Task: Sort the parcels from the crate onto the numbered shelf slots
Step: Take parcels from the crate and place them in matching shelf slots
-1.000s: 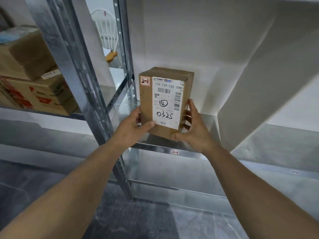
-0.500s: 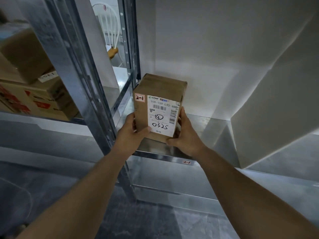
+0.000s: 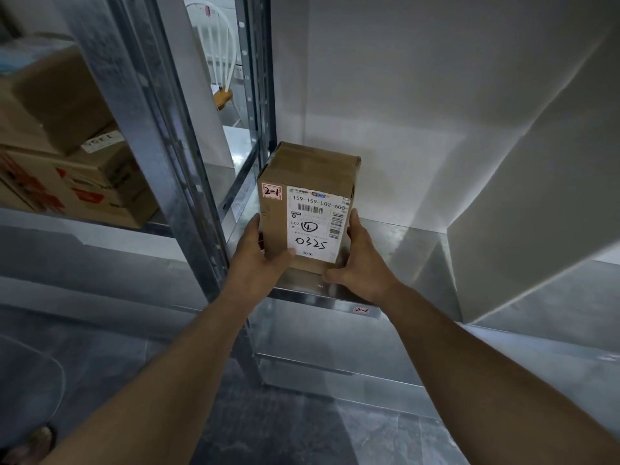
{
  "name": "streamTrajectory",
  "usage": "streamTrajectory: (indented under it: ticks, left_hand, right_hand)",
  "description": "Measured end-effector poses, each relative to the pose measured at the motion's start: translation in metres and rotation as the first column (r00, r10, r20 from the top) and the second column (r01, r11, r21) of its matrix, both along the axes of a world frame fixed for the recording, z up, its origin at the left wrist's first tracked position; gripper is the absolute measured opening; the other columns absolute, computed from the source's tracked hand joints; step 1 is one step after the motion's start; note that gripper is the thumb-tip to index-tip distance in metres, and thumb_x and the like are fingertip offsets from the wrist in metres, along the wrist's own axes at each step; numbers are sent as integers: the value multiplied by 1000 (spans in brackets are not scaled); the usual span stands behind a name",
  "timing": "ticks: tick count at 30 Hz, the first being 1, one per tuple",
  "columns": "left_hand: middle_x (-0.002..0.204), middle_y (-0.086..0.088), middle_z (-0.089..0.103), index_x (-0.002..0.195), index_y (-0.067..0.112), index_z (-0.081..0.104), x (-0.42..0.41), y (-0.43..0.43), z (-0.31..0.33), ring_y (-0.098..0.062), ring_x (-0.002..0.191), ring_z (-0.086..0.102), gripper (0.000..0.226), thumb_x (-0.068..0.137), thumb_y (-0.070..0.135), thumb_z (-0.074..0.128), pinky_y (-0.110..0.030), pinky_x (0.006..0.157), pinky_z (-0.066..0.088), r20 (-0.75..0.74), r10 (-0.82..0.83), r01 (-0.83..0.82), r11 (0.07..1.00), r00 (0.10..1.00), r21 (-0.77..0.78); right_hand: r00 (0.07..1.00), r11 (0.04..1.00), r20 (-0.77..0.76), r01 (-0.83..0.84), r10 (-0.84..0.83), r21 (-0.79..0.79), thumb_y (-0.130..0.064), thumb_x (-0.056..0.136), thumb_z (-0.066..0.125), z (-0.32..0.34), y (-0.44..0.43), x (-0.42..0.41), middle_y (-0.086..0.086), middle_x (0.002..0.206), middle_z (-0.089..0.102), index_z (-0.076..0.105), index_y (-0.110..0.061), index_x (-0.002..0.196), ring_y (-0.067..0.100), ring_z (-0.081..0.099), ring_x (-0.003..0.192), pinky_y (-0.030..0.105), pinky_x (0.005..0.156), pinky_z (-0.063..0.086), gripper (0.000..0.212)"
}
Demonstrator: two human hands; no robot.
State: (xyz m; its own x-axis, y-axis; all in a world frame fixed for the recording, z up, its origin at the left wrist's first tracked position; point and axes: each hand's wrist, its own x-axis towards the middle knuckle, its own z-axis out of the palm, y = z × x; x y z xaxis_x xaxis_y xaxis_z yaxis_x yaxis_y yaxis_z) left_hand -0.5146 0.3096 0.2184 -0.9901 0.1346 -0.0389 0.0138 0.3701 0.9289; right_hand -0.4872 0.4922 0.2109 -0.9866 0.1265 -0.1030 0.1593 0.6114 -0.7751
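Metal shelf (image 3: 402,239) carries the box (image 3: 308,209) upright at its left end, close to the shelf's front edge and beside the post (image 3: 161,146). Left hand (image 3: 258,260) and right hand (image 3: 362,266) grip the box's lower sides, thumbs on its front; it seems to rest on the shelf. A "2-1" tag (image 3: 361,310) marks the shelf's lip.

The parcel (image 3: 312,169) stands on the shelf (image 3: 402,239); we have our left hand (image 3: 258,260) on the parcel's left side, right hand (image 3: 362,263) on its right, upright (image 3: 144,129) farther left.
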Motion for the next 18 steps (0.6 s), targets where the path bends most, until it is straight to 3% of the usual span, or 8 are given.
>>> streamTrajectory:
  ticks: [3, 7, 10, 13, 18]
  left_hand:
    - [145, -1, 43, 152, 23, 16, 6, -5, -1, -21, 132, 42, 87, 85, 27, 71, -44, 106, 41, 26, 22, -21, 1000, 999, -14]
    - [151, -2, 33, 152, 26, 13, 32, -7, -3, -22, 138, 34, 87, 85, 31, 69, -49, 109, 37, 7, 108, -108, 993, 994, -51]
    - [148, 1, 36, 147, 33, 23, 68, -9, -9, -19, 134, 38, 77, 84, 41, 67, -48, 107, 41, -70, 152, -158, 983, 986, -96]
    - [147, 0, 38, 145, 29, 31, 108, -6, -13, -22, 133, 41, 70, 86, 43, 65, -43, 107, 41, -116, 206, -228, 947, 972, -224]
    - [144, -6, 42, 145, 18, 34, 172, 13, -8, -25, 131, 42, 67, 89, 41, 62, -37, 102, 40, -201, 231, -294, 873, 952, -389]
  right_hand:
    - [1000, 998, 10, 6, -7, 63, -23, 74, 80, 5, 5, 12, 1, 159, 11, -11, -21, 152, 20, 19, 145, 39, 114, 32, 121]
    - [999, 982, -41, -24, 32, 188, -22, 77, 76, 15, 15, 35, 2, 159, 10, 1, -19, 154, 20, 25, 142, 38, 111, 36, 107]
    - [992, 952, -115, -20, 57, 304, -21, 80, 72, 18, 23, 56, 6, 154, 22, 17, -18, 152, 20, 28, 139, 33, 109, 36, 91]
    - [977, 926, -191, -18, 97, 378, -19, 80, 71, 19, 29, 84, 9, 141, 39, 39, -13, 143, 24, 40, 128, 28, 100, 37, 71]
    - [962, 880, -169, -114, 213, 462, -25, 83, 66, 25, 34, 135, 10, 130, 50, 54, -13, 131, 28, 47, 120, 34, 99, 40, 50]
